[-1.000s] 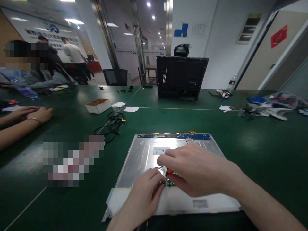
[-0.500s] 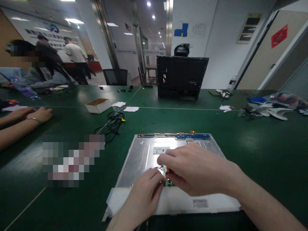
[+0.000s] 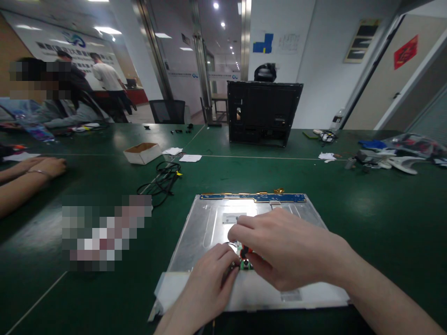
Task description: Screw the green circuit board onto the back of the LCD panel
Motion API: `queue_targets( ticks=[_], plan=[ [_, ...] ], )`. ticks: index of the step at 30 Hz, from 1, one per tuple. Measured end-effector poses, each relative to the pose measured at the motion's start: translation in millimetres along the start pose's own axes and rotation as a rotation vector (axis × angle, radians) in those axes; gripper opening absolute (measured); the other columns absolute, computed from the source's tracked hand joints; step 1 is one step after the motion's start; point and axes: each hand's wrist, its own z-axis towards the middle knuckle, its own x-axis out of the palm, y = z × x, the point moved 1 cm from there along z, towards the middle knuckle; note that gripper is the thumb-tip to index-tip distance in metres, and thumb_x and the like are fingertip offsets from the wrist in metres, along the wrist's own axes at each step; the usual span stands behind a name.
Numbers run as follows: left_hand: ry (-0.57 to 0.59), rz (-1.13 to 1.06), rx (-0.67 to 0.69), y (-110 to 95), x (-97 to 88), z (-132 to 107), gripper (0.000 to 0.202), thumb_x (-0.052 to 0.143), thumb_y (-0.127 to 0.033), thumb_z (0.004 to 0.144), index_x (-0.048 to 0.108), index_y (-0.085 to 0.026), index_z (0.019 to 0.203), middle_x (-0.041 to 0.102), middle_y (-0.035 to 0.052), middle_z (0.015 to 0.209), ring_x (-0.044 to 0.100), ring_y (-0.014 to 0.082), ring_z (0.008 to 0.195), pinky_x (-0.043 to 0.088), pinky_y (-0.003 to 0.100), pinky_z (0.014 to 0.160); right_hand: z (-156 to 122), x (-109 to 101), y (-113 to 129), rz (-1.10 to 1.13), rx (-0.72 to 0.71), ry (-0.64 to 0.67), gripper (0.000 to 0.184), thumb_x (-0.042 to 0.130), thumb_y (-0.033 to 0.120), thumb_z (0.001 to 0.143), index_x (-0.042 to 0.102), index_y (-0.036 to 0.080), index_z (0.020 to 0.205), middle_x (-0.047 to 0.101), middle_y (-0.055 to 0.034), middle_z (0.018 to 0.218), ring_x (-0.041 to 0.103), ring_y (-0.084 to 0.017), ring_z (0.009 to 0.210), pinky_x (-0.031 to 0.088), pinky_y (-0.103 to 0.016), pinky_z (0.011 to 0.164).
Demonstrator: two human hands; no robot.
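A flat metal display panel (image 3: 188, 237) lies on the green table in front of me, with a blue circuit strip (image 3: 226, 197) along its far edge. My right hand (image 3: 279, 246) is closed round a short red and black screwdriver (image 3: 245, 251), mostly covered by the fingers. Under it sits a small green circuit board (image 3: 246, 265), partly hidden by both hands. My left hand (image 3: 213, 272) rests on the panel at the board's left side, thumb and fingertips pinched together. What they grip there is hidden. A milky film (image 3: 258, 295) covers the panel's near edge.
Beyond the panel stands a black monitor housing (image 3: 263, 111). Coiled black cable (image 3: 162, 181) and a small open box (image 3: 142, 153) lie to the left. A co-worker's hands (image 3: 45, 167) rest at far left. Plastic bags and parts (image 3: 391, 156) are piled at right.
My right hand has turned slightly round the screwdriver, its lower edge sinking a little. My left hand stays in place. The co-worker's hands have shifted slightly left.
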Motion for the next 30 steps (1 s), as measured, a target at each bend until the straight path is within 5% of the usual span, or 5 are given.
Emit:
queue_targets(
  ticks=[18, 30],
  plan=[
    [0.009, -0.012, 0.008, 7.2, 5.9, -1.1, 0.019, 0.043, -0.010, 0.084, 0.055, -0.021, 0.094, 0.059, 0.0069, 0.098, 0.055, 0.0231, 0.093, 0.047, 0.035, 0.083, 0.9, 0.0, -1.9, 0.020, 0.012, -0.016, 0.011, 0.050, 0.029, 0.087, 0.050, 0.019, 0.092, 0.060, -0.0007, 0.081, 0.047, -0.014, 0.062, 0.022, -0.028, 0.049],
    [0.013, -0.009, 0.008, 4.7, 3.9, -1.1, 0.019, 0.043, -0.011, 0.086, 0.057, -0.021, 0.095, 0.060, 0.0073, 0.099, 0.056, 0.0233, 0.096, 0.047, 0.034, 0.081, 1.2, 1.5, -2.2, 0.004, 0.023, 0.000, 0.009, 0.047, 0.021, 0.087, 0.050, 0.018, 0.095, 0.060, -0.0017, 0.082, 0.046, -0.013, 0.062, 0.022, -0.028, 0.050]
  ],
)
